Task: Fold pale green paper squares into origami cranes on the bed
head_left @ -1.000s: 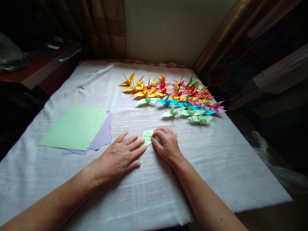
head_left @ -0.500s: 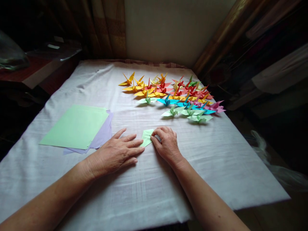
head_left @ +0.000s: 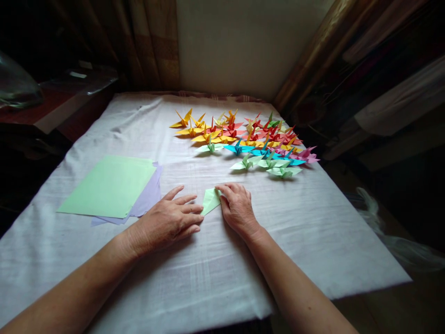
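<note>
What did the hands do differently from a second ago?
The left hand slid back a little toward the person, its fingertips now just at the edge of the small green folded paper. The right hand kept pressing on the paper, which now looks more pointed and tilted. Nothing was picked up or let go. The paper cranes, the sheets of paper and the white cloth stayed as they were.

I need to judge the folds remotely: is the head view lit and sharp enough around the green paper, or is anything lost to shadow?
Head view: soft light from the far side, folded green paper and both hands, left hand, right hand, sharp; room edges beyond the white cloth lost in darkness; wide-angle bending at the borders.
</note>
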Demonstrator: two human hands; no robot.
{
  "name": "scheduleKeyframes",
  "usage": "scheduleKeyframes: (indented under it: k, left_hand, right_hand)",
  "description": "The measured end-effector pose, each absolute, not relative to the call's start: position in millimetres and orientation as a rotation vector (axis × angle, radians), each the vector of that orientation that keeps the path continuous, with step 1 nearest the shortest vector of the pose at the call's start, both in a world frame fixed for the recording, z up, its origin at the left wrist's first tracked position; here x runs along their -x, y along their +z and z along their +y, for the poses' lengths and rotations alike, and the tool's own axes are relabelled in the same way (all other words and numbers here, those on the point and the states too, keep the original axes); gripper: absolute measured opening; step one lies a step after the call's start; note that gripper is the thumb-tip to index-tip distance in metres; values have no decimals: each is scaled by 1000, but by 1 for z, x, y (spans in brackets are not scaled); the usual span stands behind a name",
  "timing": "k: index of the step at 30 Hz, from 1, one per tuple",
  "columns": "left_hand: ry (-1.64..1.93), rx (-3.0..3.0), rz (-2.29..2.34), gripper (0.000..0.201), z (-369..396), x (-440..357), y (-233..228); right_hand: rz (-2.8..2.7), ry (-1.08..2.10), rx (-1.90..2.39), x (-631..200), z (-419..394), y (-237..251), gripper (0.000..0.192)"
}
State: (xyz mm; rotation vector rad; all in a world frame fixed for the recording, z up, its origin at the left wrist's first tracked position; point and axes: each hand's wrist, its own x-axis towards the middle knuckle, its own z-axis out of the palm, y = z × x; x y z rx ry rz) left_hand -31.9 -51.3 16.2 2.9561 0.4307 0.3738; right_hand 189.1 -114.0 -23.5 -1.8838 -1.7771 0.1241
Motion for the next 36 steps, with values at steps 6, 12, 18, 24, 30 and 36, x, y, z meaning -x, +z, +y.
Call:
scheduleKeyframes:
  k: [6,12,18,24,30,36]
  left_hand:
    - [419,-2929,444,21,-60,23,11]
    - [523,-2988,492,20,-62,18,2]
    - [592,-3065,513,20,-59,15,-4]
    - [639,-3066,517,18,-59,14,-2]
    - [646,-3064,547,19,-56,13,-3]
    - [700,-3126,527,21,-46,16,-3]
  right_hand:
    - [-1834,80,1878,-189,-114,-25,31]
    - [-1829,99,1929,-188,-112,-24,34]
    - [-1800,121,1894,-193,-112,-21,27]
    - [-1772,161,1764,-208,-115,-19,22]
    - [-1864,258,1644,-220,-122,-20,43]
    - [-1991,233,1578,-221,-124,-19,34]
